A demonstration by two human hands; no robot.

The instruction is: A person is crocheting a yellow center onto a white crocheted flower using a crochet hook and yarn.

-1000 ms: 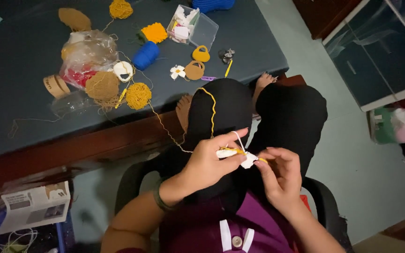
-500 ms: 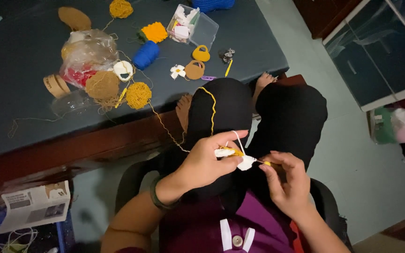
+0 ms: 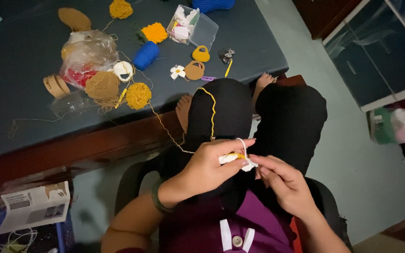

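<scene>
Two hands meet over your lap, both busy w/ one small white crochet piece [image 3: 234,159] that has a bit of yellow in it. Your left hand [image 3: 207,166] pinches the piece between thumb and fingers, w/ white yarn looped over the index finger. Your right hand [image 3: 280,180] is closed at the piece's right edge, fingertips pressed together; prob. on a hook, but can't tell, too small to see. Yellow yarn [image 3: 210,110] runs from the piece up over your knee to the yellow yarn ball [image 3: 138,95] on the dark table [image 3: 19,117].

Progress, as a judgement: piece is tiny, so early-to-mid stage; plenty of yarn left on the ball. Already finished, by the look: a small white flower [image 3: 177,71] and two little bag shapes [image 3: 198,62] near the clear plastic box [image 3: 193,28].
</scene>
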